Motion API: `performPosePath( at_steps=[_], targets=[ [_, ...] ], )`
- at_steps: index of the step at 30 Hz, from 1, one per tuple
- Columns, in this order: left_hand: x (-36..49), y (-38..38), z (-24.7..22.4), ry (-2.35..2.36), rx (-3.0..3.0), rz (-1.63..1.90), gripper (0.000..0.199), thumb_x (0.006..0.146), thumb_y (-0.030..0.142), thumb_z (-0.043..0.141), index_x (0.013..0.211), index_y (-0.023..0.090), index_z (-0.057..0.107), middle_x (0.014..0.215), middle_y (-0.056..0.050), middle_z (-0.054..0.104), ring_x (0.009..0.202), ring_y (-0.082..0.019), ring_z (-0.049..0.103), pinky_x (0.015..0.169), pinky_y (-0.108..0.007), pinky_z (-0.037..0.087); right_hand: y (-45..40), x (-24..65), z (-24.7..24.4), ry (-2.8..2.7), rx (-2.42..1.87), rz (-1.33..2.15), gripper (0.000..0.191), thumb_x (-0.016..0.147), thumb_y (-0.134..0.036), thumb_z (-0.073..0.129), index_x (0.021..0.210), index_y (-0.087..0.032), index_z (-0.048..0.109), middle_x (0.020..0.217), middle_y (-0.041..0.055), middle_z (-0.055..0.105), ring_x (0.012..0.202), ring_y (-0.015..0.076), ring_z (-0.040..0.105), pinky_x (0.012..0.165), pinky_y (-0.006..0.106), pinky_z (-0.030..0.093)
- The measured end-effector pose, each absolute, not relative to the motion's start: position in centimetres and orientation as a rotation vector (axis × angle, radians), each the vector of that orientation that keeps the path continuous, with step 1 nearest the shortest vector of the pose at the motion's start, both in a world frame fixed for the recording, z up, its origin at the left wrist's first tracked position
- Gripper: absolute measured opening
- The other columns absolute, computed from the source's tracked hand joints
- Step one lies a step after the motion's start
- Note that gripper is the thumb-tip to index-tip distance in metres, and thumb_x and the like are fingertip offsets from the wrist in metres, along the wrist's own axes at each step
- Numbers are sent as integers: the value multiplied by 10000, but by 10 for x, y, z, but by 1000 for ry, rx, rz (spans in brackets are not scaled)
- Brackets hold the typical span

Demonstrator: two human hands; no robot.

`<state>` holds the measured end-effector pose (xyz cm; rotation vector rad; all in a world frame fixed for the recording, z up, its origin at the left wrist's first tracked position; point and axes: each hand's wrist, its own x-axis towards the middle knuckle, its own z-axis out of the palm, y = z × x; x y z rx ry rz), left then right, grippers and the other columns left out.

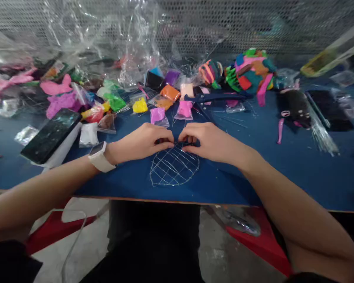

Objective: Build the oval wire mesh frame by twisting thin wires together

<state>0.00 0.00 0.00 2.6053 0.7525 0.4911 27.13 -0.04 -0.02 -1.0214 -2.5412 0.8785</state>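
A leaf-shaped wire frame (174, 169), crossed inside by a lattice of thin wires, lies on the blue table near its front edge. My left hand (149, 140) pinches the frame's far rim, thumb and fingers closed on it. Just beside it, my right hand (205, 141) pinches the same rim from the right, its fingertips almost meeting those of the left. The wire right between the fingertips is partly hidden. Small bags of pink clay (184, 109) and magenta clay (157, 114) lie just beyond my hands.
A phone (51, 135) rests at the left. Bagged clay in several colours and a dark-handled tool (218, 97) spread across the back. A multicoloured clay lump (252, 70) stands behind. At the right are a wire bundle (321, 131) and a dark pouch (295, 108).
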Motion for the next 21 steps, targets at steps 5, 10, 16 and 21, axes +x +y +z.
performPosePath(
  at_steps=[5, 10, 16, 21],
  targets=[
    [2, -1, -12, 705, 2722, 539, 237, 1175, 295, 551, 1107, 173, 742, 973, -42, 774, 836, -157, 736, 753, -274, 541, -1, 273, -1, -2537, -1017, 869, 107, 956, -147, 786, 1046, -194, 754, 1043, 52, 749, 871, 202, 653, 803, 380, 510],
    [1, 3, -16, 614, 2753, 579, 212, 1180, 294, 555, 1151, 170, 724, 1047, -50, 749, 855, -146, 721, 767, -265, 550, -1, 273, -1, -2500, -1027, 897, 109, 944, -157, 804, 1032, -202, 757, 1017, 47, 748, 873, 206, 663, 806, 380, 520],
    [4, 2, -21, 650, 2767, 567, 208, 1183, 274, 528, 1118, 164, 693, 1048, -52, 716, 851, -153, 700, 761, -273, 541, -2, 273, -1, -2496, -1013, 908, 98, 951, -149, 788, 1021, -203, 744, 1009, 40, 736, 842, 188, 644, 778, 369, 514],
    [5, 3, -24, 645, 2719, 539, 159, 1161, 286, 588, 1138, 167, 691, 1104, -56, 707, 908, -165, 716, 798, -279, 553, -2, 274, -1, -2491, -1022, 911, 108, 955, -159, 796, 1035, -207, 741, 1019, 37, 735, 848, 186, 646, 788, 371, 521]
  ],
)
